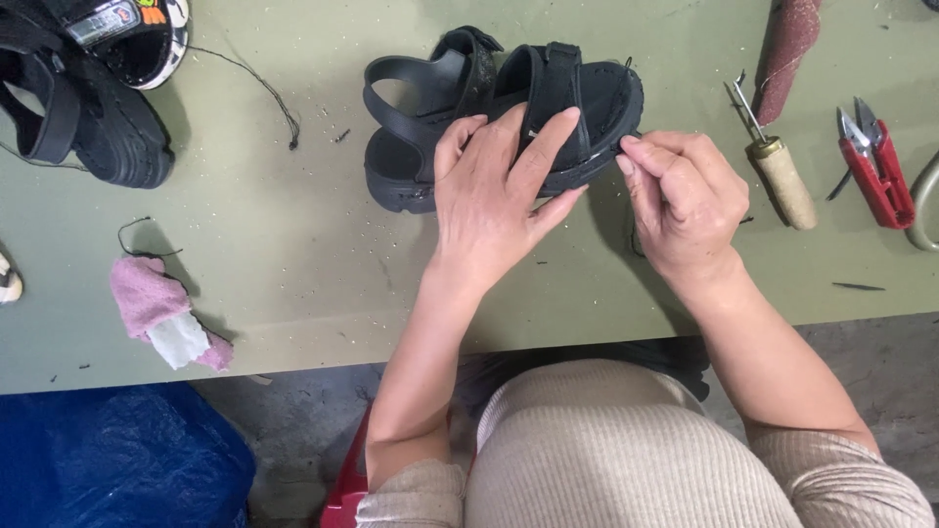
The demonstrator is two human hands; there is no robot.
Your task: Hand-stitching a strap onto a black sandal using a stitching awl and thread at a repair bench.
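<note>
Your left hand [494, 191] lies flat and spread over the black chunky-soled rubber sandal [489, 112], palm down, fingers fanned across its front strap and pressing it against the table. Your right hand [685, 200] sits just beside it, at the toe end of the sandal, with fingers curled in and the thumb and forefinger pinched together right at the edge of the sole; whatever they pinch is too small to make out. The sandal lies on its side near the middle of the olive-green worktable [293, 254], heel strap pointing to the left and toe to the right.

Just to the right of your right hand rests a wooden-handled awl with a thin metal hook [778, 161], and beyond it a pair of red-handled thread snips [871, 166]. A roll of reddish-brown sandpaper [787, 49] lies above the awl at the table's far edge.

To the left, well apart from your hands, a loose black thread [259, 88] trails over the table. In the far left corner sits another black sandal [88, 108], and nearer the front edge a crumpled pink cloth [156, 308]. Below the table, a blue plastic bag [108, 455] shows at lower left.
</note>
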